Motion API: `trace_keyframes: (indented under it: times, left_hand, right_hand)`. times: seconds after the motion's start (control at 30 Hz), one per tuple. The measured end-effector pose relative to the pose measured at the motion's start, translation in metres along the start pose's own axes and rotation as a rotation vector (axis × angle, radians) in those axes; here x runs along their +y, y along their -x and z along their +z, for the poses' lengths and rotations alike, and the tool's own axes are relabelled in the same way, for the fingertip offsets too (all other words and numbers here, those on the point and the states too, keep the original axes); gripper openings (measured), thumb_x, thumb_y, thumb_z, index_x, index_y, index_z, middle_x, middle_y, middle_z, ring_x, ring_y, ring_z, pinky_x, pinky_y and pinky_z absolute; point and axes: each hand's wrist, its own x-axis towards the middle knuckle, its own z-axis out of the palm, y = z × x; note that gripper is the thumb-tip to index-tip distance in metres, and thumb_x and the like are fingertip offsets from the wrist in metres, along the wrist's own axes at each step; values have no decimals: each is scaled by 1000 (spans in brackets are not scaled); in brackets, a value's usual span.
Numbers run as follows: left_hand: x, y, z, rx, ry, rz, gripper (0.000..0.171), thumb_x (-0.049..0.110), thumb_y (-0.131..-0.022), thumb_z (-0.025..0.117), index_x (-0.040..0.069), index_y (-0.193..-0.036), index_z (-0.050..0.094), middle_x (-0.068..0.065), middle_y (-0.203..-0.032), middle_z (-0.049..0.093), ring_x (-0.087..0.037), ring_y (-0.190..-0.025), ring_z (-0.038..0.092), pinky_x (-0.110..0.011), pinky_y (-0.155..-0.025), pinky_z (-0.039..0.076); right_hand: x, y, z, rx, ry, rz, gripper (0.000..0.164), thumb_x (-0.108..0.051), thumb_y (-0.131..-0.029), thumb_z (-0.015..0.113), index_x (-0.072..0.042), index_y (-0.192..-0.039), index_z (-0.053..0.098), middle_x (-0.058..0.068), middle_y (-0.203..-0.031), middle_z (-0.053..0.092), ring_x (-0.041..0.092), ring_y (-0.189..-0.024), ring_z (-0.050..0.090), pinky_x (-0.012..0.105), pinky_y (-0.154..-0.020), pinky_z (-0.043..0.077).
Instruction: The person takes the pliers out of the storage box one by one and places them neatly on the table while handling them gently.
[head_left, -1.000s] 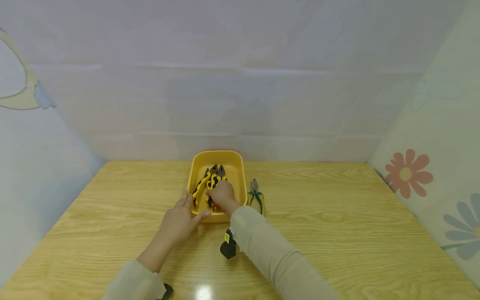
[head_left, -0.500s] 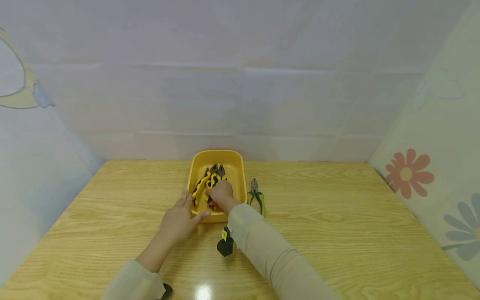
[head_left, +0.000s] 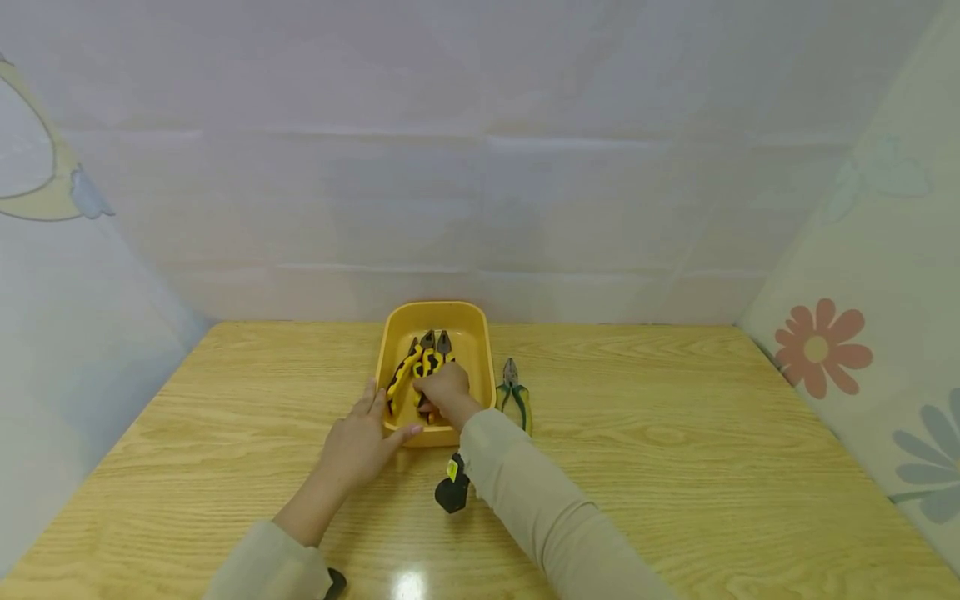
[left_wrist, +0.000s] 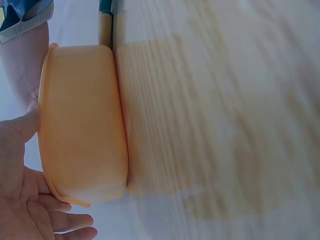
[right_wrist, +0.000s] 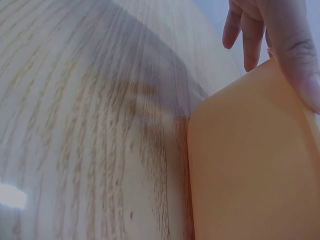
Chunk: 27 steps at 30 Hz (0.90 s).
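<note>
In the head view a yellow plastic bin (head_left: 480,333) stands on the table, with several pliers with yellow-and-black handles inside, such as the leftmost pliers (head_left: 402,375). My right hand (head_left: 446,387) reaches into the bin with curled fingers and grips the handles of the right-hand pliers (head_left: 444,343), partly hiding them. My left hand (head_left: 356,442) rests at the bin's near left corner, its fingers extended along the side and its thumb at the front rim. The left wrist view shows these straight fingers (left_wrist: 72,221) outside the bin's wall (left_wrist: 85,125).
Just right of the bin, green-handled pliers (head_left: 512,396) lie on the wooden table (head_left: 675,450). A black device (head_left: 452,492) with a yellow label is by my right wrist. A pale wall (head_left: 480,208) rises behind the table, with decorated sheets at both sides.
</note>
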Motion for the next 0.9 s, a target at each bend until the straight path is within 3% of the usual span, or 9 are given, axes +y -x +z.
trace_keyframes:
  times: [0.27,0.5,0.9]
  left_hand:
    - [2,1,-1,5,-8,3,82,57,-81,42,-8,-130,29,-23,-138,16,-42,-112,36,-54,-85,33]
    - [3,-1,-2,22,-11,13,79,53,-82,45,-9,-129,30,-23,-138,15,-43,-110,38,-54,-83,34]
    - [5,-2,-1,9,-5,8,80,54,-82,44,-9,-129,30,-23,-138,16,-42,-111,37,-55,-83,33]
  right_hand:
    - [3,-10,-2,-40,-183,52,14,-3,-72,64,4,-79,54,10,-58,51,15,-37,52,27,-44,48]
    - [6,-13,-6,-94,-350,98,18,-1,-75,61,4,-89,52,9,-62,48,15,-43,50,28,-49,49]
    - [5,-14,-12,-149,-428,139,19,4,-76,61,8,-93,54,13,-66,53,20,-52,57,30,-55,50]
